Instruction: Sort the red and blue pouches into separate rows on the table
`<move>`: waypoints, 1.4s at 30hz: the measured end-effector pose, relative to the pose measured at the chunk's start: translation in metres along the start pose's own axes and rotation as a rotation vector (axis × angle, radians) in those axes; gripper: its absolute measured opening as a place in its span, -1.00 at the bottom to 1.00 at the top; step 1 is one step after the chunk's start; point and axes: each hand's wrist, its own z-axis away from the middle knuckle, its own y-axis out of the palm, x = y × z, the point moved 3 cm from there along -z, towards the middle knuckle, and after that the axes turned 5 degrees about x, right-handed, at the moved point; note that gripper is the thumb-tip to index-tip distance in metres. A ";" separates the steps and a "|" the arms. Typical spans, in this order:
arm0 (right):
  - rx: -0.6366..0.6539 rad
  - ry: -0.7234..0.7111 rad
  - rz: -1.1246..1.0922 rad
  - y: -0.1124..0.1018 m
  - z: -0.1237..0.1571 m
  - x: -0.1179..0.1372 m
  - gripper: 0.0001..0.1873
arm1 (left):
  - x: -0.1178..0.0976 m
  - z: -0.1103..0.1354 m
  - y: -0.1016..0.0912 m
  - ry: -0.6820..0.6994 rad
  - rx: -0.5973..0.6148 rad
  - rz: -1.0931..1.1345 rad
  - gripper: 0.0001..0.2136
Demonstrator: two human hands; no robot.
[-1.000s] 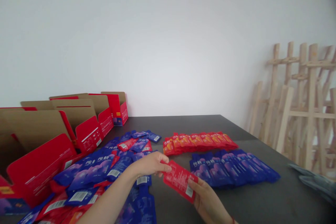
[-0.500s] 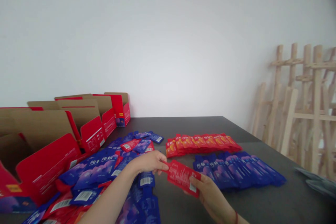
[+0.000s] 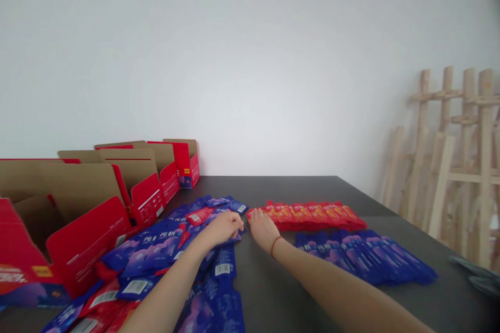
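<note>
My right hand (image 3: 262, 228) reaches forward, back up, to the left end of the row of red packets (image 3: 312, 214). Its fingers rest closed on a red packet (image 3: 250, 213) laid at that end, and only the packet's edge shows. A red cord is round that wrist. My left hand (image 3: 223, 228) lies just to the left, fingers curled down onto the edge of the loose heap of blue and red packets (image 3: 164, 250). What the curled fingers hold, if anything, is hidden.
A row of blue packets (image 3: 363, 255) lies overlapped in front of the red row on the dark table (image 3: 273, 187). Open red cardboard boxes (image 3: 89, 239) stand along the left. Wooden frames (image 3: 461, 166) lean on the wall at right. Grey cloth (image 3: 480, 276) lies at the right edge.
My right hand carried the red packet forward from between both hands to the left end of the red row. My left hand let go of it and dropped onto the heap.
</note>
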 end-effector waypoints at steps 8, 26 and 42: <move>0.064 0.045 0.197 0.014 -0.008 0.006 -0.60 | 0.002 -0.002 0.000 -0.012 -0.002 -0.011 -0.78; 0.065 -0.112 0.212 0.010 0.000 -0.005 -0.57 | 0.004 -0.003 0.000 -0.002 0.011 0.026 -0.74; 0.075 -0.280 -0.003 0.005 -0.010 0.064 -0.74 | -0.012 0.008 -0.026 0.080 -0.047 0.046 -0.75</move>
